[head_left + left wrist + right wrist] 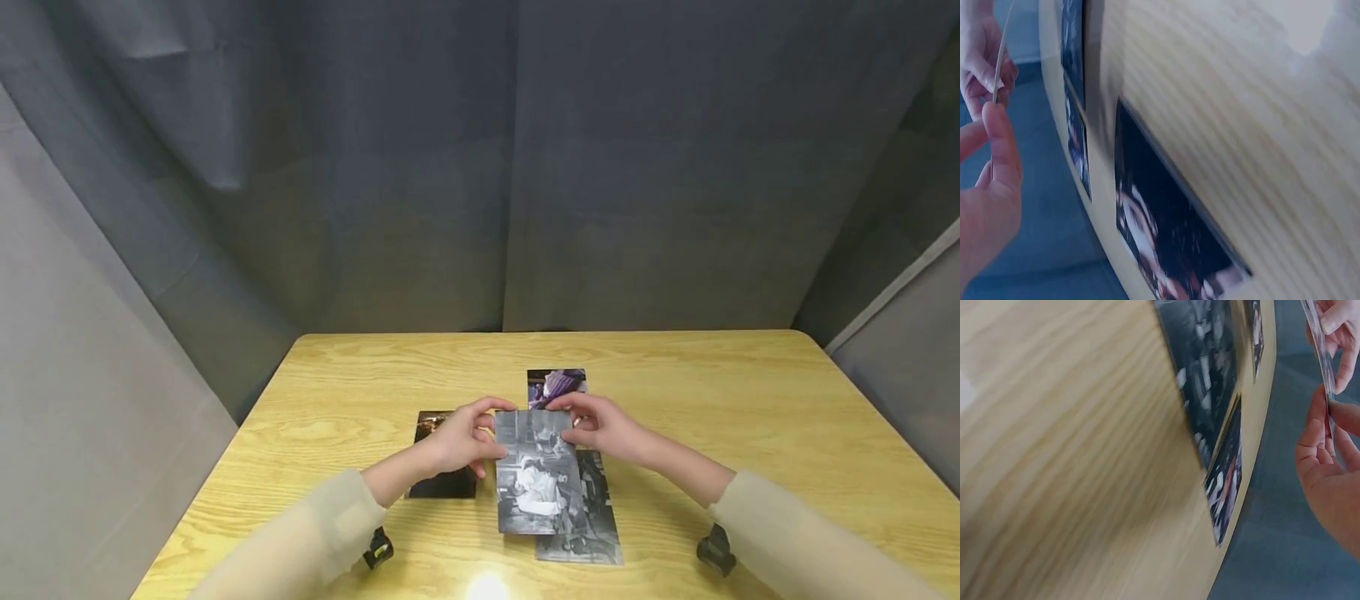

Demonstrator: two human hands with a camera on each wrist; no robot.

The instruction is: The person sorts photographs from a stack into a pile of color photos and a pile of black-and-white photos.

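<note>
— Pale yellow wood with a strong grain made up the table (750, 400). What lay at its left?

— A dark rectangular photo print with a brownish top edge (442, 475) lay flat there, partly hidden behind the left hand (461, 440). In the left wrist view it showed as a glossy black print with blurred light figures (1166, 231).

— And that hand?

— Its thumb and curled fingers pinched the upper left edge of a black-and-white rectangular photo print (536, 471), which was held up over the middle of the table, tilted toward the person. The print showed pale shapes on a grey, dim ground; what it pictured I could not tell. From the wrists it appeared edge-on, as a thin strip (1000, 53).

— Further right?

— The right hand (603, 427) pinched the upper right corner in the same way, between thumb and bent fingers. Under the held print, flat on the wood, lay a second grey monochrome print (592, 521), and beyond the hands a small purple-toned print (557, 386).
</note>
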